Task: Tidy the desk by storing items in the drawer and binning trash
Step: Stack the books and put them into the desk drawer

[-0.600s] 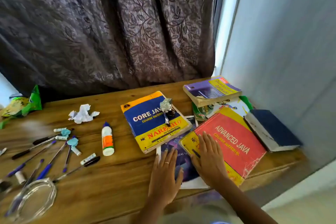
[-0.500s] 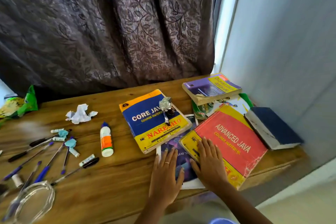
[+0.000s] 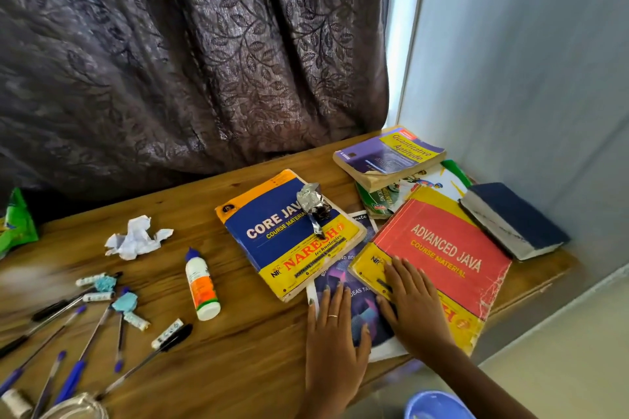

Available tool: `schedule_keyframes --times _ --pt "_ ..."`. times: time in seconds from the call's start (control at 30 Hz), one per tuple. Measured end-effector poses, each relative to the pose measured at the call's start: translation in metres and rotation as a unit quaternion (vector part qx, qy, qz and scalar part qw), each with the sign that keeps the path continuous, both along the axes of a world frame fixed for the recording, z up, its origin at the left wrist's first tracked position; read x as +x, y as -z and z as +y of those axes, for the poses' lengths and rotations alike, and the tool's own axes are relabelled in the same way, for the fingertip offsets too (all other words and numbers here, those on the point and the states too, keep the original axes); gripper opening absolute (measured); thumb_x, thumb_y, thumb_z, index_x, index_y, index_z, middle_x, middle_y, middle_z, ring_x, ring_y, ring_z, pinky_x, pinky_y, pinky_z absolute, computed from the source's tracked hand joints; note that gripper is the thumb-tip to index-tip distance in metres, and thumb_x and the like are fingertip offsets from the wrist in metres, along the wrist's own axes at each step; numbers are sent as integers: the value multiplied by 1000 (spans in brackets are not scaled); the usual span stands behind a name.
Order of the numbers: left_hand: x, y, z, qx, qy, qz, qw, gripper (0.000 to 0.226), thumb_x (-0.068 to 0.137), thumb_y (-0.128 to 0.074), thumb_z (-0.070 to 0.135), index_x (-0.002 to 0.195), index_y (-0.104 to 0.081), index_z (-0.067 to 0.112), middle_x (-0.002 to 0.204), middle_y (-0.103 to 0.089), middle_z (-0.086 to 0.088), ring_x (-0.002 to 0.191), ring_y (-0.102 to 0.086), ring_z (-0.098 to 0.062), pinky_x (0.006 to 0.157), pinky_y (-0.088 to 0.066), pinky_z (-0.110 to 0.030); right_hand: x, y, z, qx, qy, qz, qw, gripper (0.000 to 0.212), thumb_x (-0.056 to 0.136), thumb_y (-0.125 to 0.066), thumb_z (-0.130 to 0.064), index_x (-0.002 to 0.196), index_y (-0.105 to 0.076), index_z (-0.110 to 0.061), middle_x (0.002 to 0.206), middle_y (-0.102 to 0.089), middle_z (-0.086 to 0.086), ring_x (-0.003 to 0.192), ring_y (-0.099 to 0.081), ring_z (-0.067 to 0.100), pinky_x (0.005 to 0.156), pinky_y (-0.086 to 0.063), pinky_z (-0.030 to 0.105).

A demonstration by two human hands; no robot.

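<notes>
Wooden tabletop point(image 3: 238, 357) under a dark curtain point(image 3: 190, 54) carries a scatter of books at the right, the red Java book point(image 3: 442, 255) overlapping a purple booklet point(image 3: 354, 303) beside the blue Java book point(image 3: 286, 235), on which a foil wrapper point(image 3: 315, 206) sits. Both hands lie flat with fingers straight and grip nothing, the left hand point(image 3: 335, 343) on the booklet and the right hand point(image 3: 413, 309) across the red book's corner, likely steadying them for gathering. Glue bottle point(image 3: 201, 282), pens point(image 3: 68, 337) and crumpled paper point(image 3: 136, 238) wait at the left for sorting; no drawer is visible.
</notes>
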State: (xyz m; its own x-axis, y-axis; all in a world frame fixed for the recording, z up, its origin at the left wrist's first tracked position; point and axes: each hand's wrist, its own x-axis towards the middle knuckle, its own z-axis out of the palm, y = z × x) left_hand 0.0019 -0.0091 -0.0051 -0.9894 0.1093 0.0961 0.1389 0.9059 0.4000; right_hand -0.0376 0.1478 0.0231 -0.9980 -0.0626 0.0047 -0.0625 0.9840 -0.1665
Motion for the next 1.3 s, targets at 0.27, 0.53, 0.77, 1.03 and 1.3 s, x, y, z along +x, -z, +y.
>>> schedule_keyframes --times 0.27,0.53,0.77,1.03,1.3 --pt "-14 -11 -1 51 -74 98 991 49 73 -48 47 117 -60 31 134 -57 4 127 -39 -19 104 -20 -37 -34 -27 -25 -88 7 59 994 62 80 -21 -52 119 -53 -17 123 -55 4 111 -52 25 89 -42 40" --pt "-88 -33 -42 94 -277 108 950 52 70 -56 43 118 -56 22 137 -50 -10 123 -42 -30 87 -43 -56 -89 -44 -68 -75 -121 90 986 57 76 -49 -40 130 -42 -24 139 -48 9 125 -50 30 92 -47 45" --pt "-115 -32 -75 211 -414 -10 885 66 85 -66 26 143 -36 15 153 -27 -10 137 -27 -32 106 -30 -52 -125 -21 -91 94 -240 56 964 72 49 -79 -45 118 -62 -32 140 -50 10 127 -45 37 92 -42 57" --pt "-143 -48 -105 500 -428 -73 750 52 85 -64 7 133 -45 16 121 -61 -10 99 -62 -24 61 -48 -30 -177 -21 -60 64 -90 97 989 46 78 -37 -32 111 -65 -17 143 -45 14 132 -39 38 101 -21 59" --pt "-140 -59 -101 585 -406 -136 689 33 87 -63 8 119 -54 8 107 -67 -15 88 -66 -30 65 -51 -36 -173 -24 -67 -52 -59 73 994 29 89 -47 -32 113 -54 -19 116 -53 5 104 -46 23 79 -40 38"
